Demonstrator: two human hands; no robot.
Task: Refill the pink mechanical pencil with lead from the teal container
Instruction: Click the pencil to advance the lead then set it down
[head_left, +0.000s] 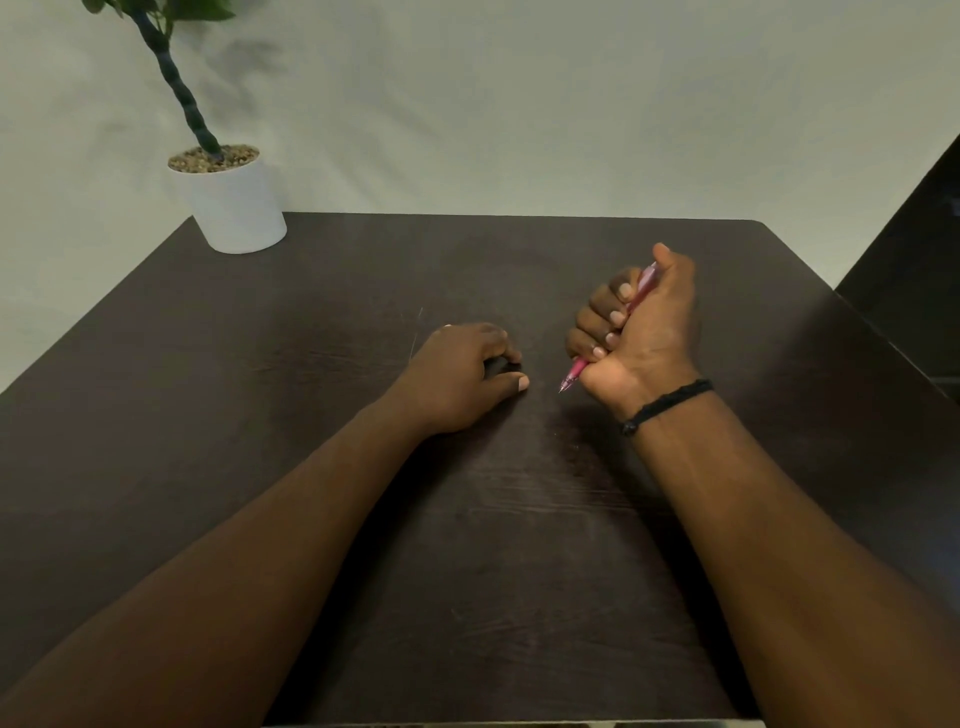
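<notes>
My right hand (639, 332) is closed in a fist around the pink mechanical pencil (574, 373). Its metal tip points down and left, just above the table, and my thumb rests over its upper end. My left hand (462, 376) lies palm down on the dark table (311, 415), a little left of the pencil tip. Its fingers are curled with thumb and forefinger close together; whether something small is under them I cannot tell. A thin pale line, perhaps a lead (420, 315), lies on the table beyond my left hand. No teal container is in sight.
A white pot (234, 208) with a plant stands on the table's far left corner. A dark piece of furniture (914, 270) borders the table on the right. A pale wall rises behind the far edge.
</notes>
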